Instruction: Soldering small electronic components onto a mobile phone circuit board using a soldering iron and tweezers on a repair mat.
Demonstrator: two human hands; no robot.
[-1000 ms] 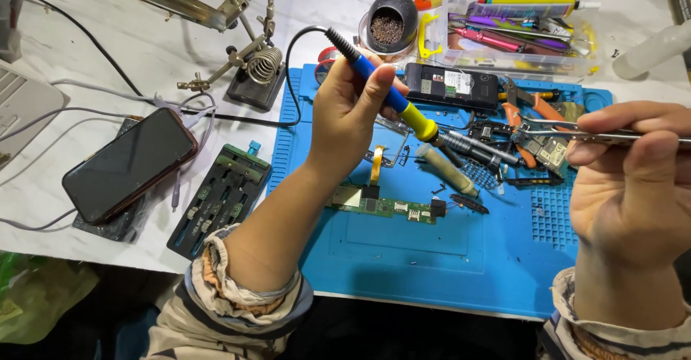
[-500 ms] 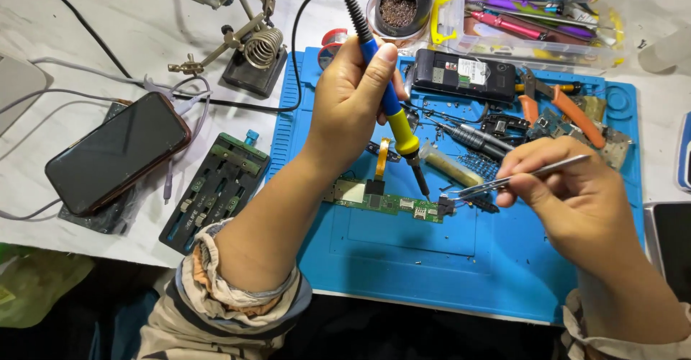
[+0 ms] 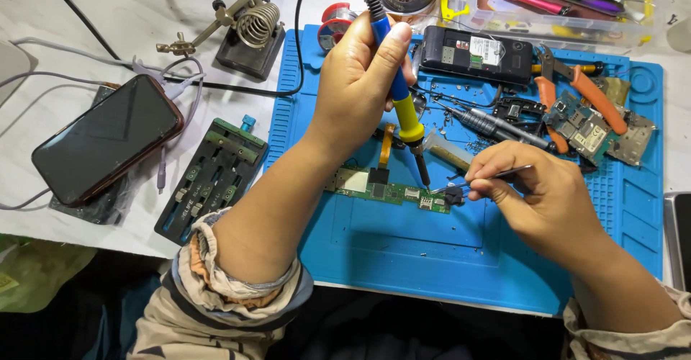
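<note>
Fingers of left hand (image 3: pixel 360 79) clasp soldering iron (image 3: pixel 398 93); right hand (image 3: pixel 533 194) pinches tweezers (image 3: pixel 481 178).

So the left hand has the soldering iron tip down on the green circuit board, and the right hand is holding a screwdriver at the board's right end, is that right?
Not quite. In the head view the right hand holds thin metal tweezers, not a screwdriver. The rest stands: the left hand holds the soldering iron tip down on the green circuit board, and the tweezers reach the board's right end.
</note>
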